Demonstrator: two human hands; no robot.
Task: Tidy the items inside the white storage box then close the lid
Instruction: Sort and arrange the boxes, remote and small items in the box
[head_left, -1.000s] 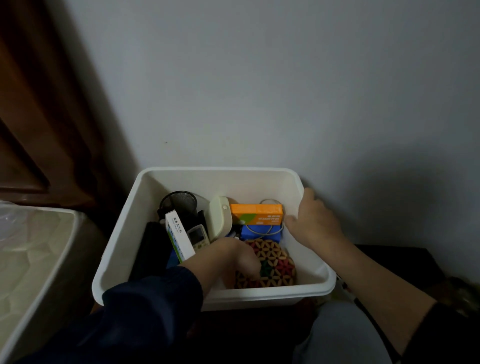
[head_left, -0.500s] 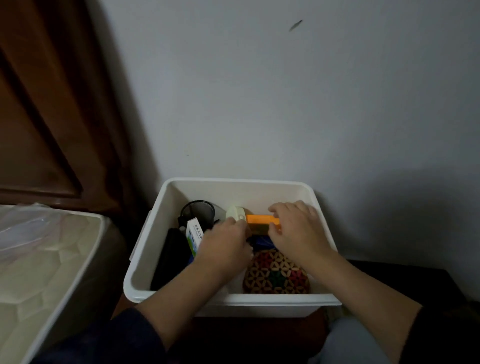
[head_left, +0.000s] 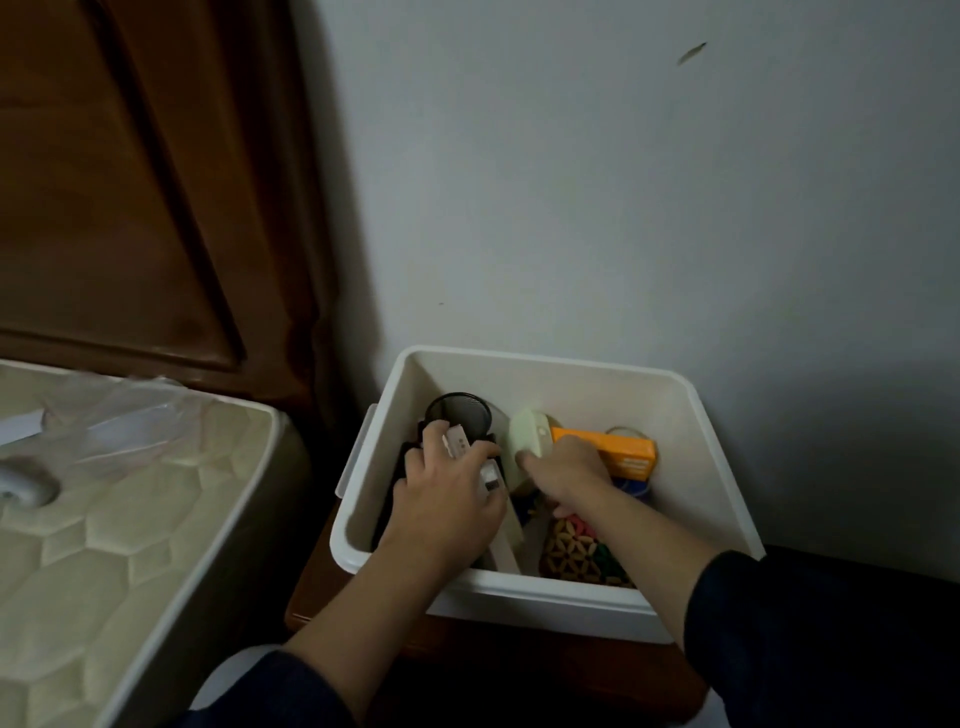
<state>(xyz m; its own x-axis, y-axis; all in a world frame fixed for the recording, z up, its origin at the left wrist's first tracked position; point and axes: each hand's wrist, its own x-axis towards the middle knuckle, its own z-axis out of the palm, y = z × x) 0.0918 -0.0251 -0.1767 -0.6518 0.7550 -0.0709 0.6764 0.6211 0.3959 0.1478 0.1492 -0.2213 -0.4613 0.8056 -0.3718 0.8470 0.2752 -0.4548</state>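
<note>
The white storage box (head_left: 717, 467) stands open against the wall, no lid in view. Inside it are a black mesh cup (head_left: 457, 413) at the back left, an orange carton (head_left: 626, 452) at the back right, a cream rounded device (head_left: 530, 434) in the middle and a patterned woven mat (head_left: 571, 556) at the front. My left hand (head_left: 447, 499) is inside the box on the left, closed around a small white remote (head_left: 460, 447) and a white box. My right hand (head_left: 566, 475) grips the cream device's lower part, next to the orange carton.
The box sits on a brown wooden stand (head_left: 311, 597). A mattress (head_left: 119, 519) wrapped in plastic lies at the left, with a dark wooden headboard (head_left: 130, 182) behind it. A grey wall (head_left: 623, 182) rises right behind the box. Dark furniture (head_left: 857, 582) is at the right.
My left hand moved left and took up the white remote and box. My right hand shifted from the orange carton to the cream device. The view swung left.
</note>
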